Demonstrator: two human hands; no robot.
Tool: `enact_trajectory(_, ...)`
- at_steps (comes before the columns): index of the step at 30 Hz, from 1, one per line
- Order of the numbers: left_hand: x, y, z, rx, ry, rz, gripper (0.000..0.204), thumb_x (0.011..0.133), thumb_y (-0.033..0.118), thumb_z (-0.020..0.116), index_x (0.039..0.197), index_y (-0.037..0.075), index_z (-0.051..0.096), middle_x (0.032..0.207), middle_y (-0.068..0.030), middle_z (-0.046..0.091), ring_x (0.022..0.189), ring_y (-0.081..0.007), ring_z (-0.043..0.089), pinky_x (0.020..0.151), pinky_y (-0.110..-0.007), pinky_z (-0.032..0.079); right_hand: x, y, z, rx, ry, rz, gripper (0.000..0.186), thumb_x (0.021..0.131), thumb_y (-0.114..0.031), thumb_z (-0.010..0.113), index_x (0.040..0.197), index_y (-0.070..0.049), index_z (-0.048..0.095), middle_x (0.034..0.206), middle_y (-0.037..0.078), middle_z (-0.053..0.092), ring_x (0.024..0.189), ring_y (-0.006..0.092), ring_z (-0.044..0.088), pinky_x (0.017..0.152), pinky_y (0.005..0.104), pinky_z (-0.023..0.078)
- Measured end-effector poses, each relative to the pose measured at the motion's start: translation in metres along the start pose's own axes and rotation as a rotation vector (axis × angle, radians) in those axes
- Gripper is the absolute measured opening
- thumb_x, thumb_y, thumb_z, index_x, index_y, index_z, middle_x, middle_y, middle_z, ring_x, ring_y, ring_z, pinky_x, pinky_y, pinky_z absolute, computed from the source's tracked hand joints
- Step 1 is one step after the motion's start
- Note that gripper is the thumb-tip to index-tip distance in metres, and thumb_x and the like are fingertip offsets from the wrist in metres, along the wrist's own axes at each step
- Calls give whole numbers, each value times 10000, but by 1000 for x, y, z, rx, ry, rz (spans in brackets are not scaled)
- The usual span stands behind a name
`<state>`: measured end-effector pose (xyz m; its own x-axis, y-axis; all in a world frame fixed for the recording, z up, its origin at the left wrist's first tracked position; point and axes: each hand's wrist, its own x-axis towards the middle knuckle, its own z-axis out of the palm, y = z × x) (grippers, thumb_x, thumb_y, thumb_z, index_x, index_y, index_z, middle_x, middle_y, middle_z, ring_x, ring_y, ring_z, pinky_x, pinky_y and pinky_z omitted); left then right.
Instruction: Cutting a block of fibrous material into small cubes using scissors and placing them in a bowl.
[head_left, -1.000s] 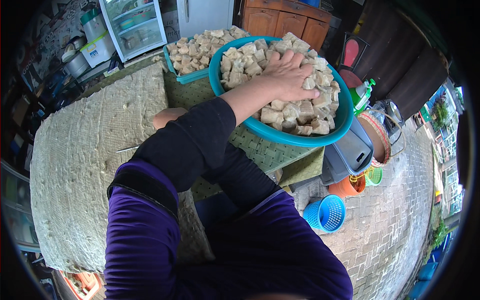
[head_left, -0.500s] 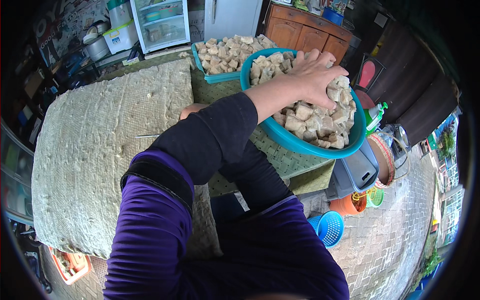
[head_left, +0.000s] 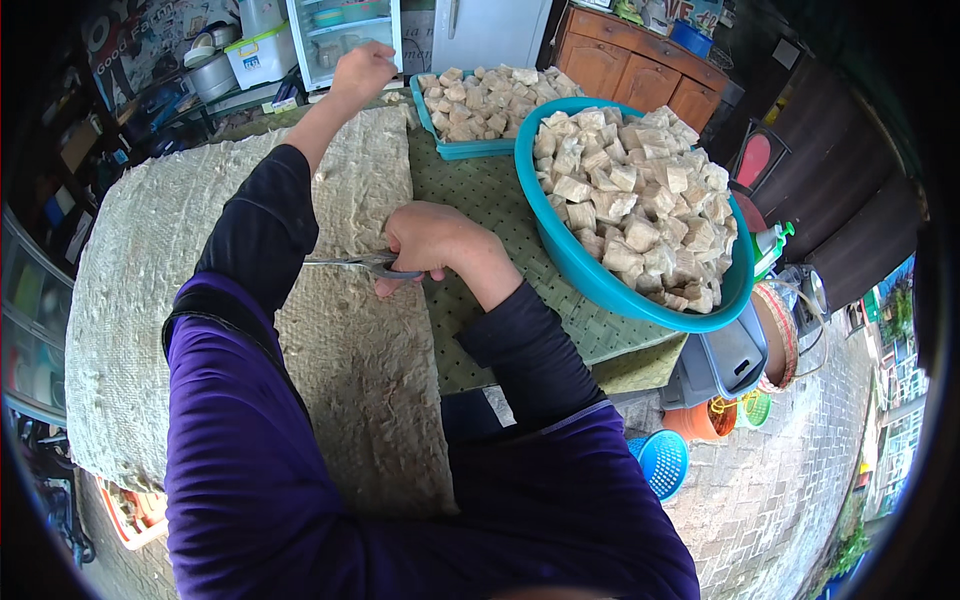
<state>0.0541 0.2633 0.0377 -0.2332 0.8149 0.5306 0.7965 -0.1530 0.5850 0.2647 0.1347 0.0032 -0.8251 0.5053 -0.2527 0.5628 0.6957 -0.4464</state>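
My left hand is raised over the far part of a thick, fibrous beige mat. Its fingers are curled together, and whatever they may hold is hidden. My right hand grips a pair of scissors by the handles near the mat's right edge, blades pointing left. To the right of that hand, a large teal basin is heaped with pale beige, fibrous-looking chunks. More such chunks fill a teal tray beyond the mat.
Mat, basin and tray rest on a green patterned table cover. Right of the table are a grey bin, an orange bucket and a blue perforated basket. A wooden cabinet and a glass-fronted case stand behind.
My left hand has left the chunks in the basin, swung left and away over the mat, and its spread fingers have closed. My right hand with the scissors is now uncovered.
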Motion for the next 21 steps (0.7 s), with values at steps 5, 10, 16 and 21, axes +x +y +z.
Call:
enact_trajectory(5,-16,-53,39,118,-256,39,399,745,209,640,1135,175,569,1129,-100,609,1081,-301,546,924,-404,412,0,-2,-1,-6,6,-10,494,605,-429,800,526,-9,552,489,63,561,426,180,570,445,321,432)
enact_trajectory(10,-31,-35,69,302,-413,-119,313,787,309,635,1093,284,571,1137,-51,579,1212,-320,349,1014,-514,181,-1,2,-1,25,17,10,482,605,-401,808,562,8,558,487,86,557,449,208,592,456,330,434)
enact_trajectory(16,-34,-40,69,547,-430,-68,330,782,345,587,1102,292,645,1237,41,534,1199,-281,347,976,-490,227,0,-1,1,25,29,-9,472,599,-386,812,557,4,549,487,92,555,460,209,599,460,336,432)
enact_trajectory(21,-35,-36,79,311,-229,-134,367,754,349,622,1094,221,672,1179,14,591,1132,-281,459,985,-469,262,-4,4,1,9,38,19,481,598,-394,808,543,1,540,479,92,549,461,211,597,464,336,432)
